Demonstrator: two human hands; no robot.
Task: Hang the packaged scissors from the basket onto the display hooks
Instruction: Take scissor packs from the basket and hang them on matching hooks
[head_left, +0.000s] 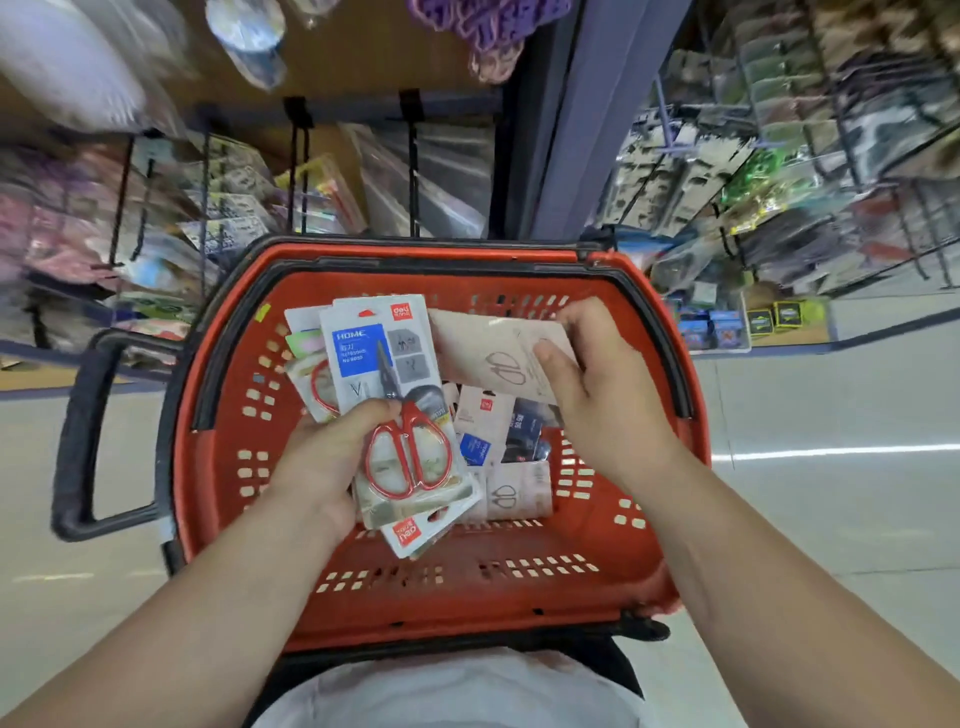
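Note:
A red plastic basket (218, 452) sits in front of me with several packaged scissors lying on its bottom (511, 441). My left hand (327, 457) grips a stack of scissor packs (384, 374); the top pack shows red-handled scissors and a blue HOME label. My right hand (597, 384) pinches a beige pack (493, 348), back side up, above the basket's far half. Black display hooks (414, 171) stick out from the shelf bar beyond the basket; the view of them is blurred.
The basket's black handle (83, 431) juts out to the left. Shelves of hanging packaged goods stand at the left (78, 234) and right (805, 182), with a grey upright post (587, 119) between them. Grey floor lies on both sides.

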